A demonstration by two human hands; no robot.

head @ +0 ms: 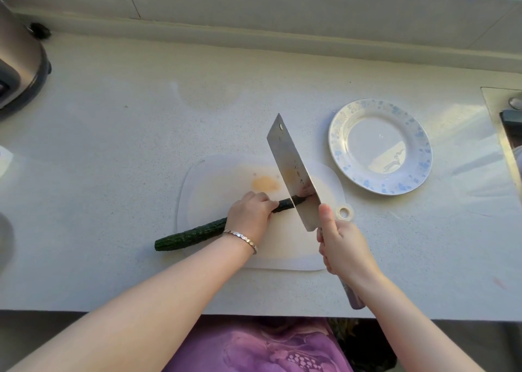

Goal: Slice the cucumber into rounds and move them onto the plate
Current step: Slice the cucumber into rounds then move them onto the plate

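A long dark green cucumber (192, 234) lies across the left edge of a white cutting board (220, 190), its left end out on the counter. My left hand (250, 216) grips the cucumber near its right end. My right hand (343, 247) holds the handle of a broad steel cleaver (293, 171), thumb up against the blade. The blade's edge sits on the cucumber close to its right tip, and the blade hides that tip. The white plate (380, 145) with a blue-flecked rim stands to the right of the board, with nothing on it.
A light countertop (127, 134) runs to a front edge near me. A grey appliance (17, 60) stands at the far left. A sink's edge (505, 134) shows at the far right. A tiled wall and ledge lie behind.
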